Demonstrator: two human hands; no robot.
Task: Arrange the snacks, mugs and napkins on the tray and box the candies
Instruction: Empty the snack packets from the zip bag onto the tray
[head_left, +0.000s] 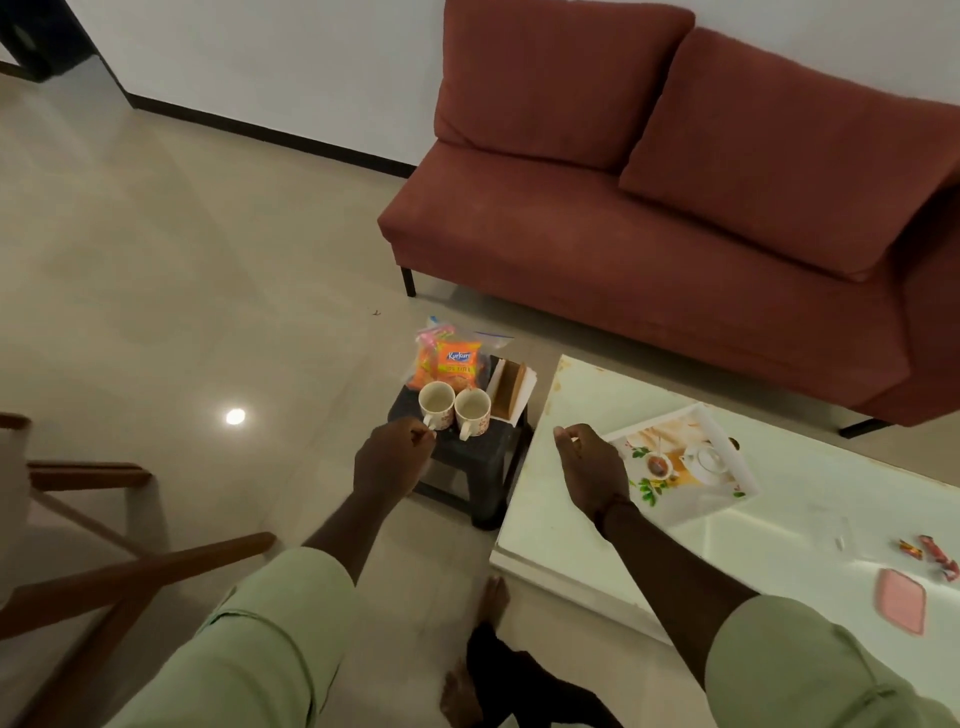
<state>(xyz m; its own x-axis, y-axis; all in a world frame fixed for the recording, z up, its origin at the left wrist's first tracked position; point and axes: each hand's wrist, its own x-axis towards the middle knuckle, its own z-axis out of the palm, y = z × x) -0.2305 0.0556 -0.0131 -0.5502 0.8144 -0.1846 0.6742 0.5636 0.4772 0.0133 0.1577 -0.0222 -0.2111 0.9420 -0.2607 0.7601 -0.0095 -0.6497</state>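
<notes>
Two white flowered mugs, the left mug (436, 402) and the right mug (472, 408), stand on a small dark stool (467, 462). Behind them lie orange snack packets (457, 364) in a clear bag, and a brown napkin holder (509, 389) stands to their right. My left hand (395, 460) hovers with loosely curled fingertips right at the left mug's handle; no grip on it shows. My right hand (589, 467) hangs loosely curled and holds nothing, above the white table (550, 525) beside the picture-printed tray (691, 462). Wrapped candies (930, 556) and a pink lid (901, 608) lie at the table's right.
A red-brown sofa (649, 234) stands behind the table and stool. A wooden chair frame (130, 571) is at the lower left. My bare feet (491, 603) are on the tiled floor between stool and table. Open floor stretches to the left.
</notes>
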